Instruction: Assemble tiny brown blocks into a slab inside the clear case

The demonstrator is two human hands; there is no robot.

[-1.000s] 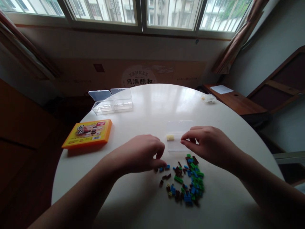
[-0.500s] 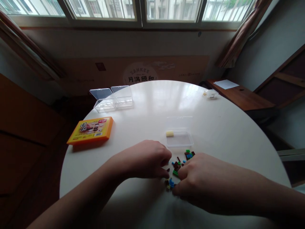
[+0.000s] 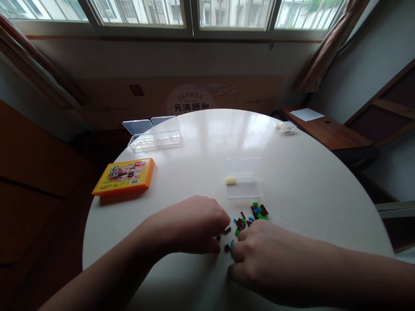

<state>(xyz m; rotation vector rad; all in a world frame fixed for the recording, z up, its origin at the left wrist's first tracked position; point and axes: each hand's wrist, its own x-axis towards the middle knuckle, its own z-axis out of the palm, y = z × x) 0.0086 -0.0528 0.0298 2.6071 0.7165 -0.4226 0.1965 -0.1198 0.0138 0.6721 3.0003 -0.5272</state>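
My left hand point(image 3: 204, 224) is curled low over the white table, left of a loose pile of small toy building bricks point(image 3: 240, 224). A tiny dark brown brick point(image 3: 218, 238) shows right at its fingertips; whether they grip it is unclear. My right hand point(image 3: 259, 255) comes in from the right, fingers bent and closed at the pile's near side. Its fingertips hide whatever they hold. A blue brick point(image 3: 231, 244) and a dark brick point(image 3: 226, 248) lie beside them. More brown, green and blue bricks point(image 3: 258, 211) lie just beyond my right knuckles.
Behind the bricks, an open clear plastic box point(image 3: 253, 190) holds yellow ribbed pieces point(image 3: 231, 181). An orange-yellow game box point(image 3: 125, 176) lies at left, before open clear compartment cases point(image 3: 155, 140). A small plastic bag point(image 3: 287, 127) sits at the far right of the round table point(image 3: 201, 164).
Both hands have drawn slightly toward me, the left also a little leftward. More of the brown and green bricks beyond my right hand show. Yellowish bricks by its fingertips are now out of sight.
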